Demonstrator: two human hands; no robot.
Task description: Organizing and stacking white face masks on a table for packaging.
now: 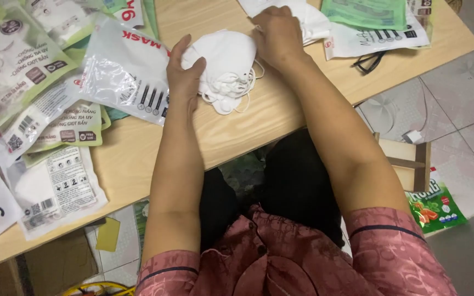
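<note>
- A light wooden table (138,159) stands on a pale tiled floor (467,109), strewn with flat mask packets (124,68).
- The table's far edge is cut off; black glasses (367,62) lie half under a packet.
- The left hand (184,74) and right hand (277,35) press flat, fingers loosely curled, on a stack of white masks (227,68) near the table's front edge.

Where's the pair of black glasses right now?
In the head view, the black glasses lie on the wooden table near its right edge, just below the white and green packets, to the right of the person's right hand.
</note>
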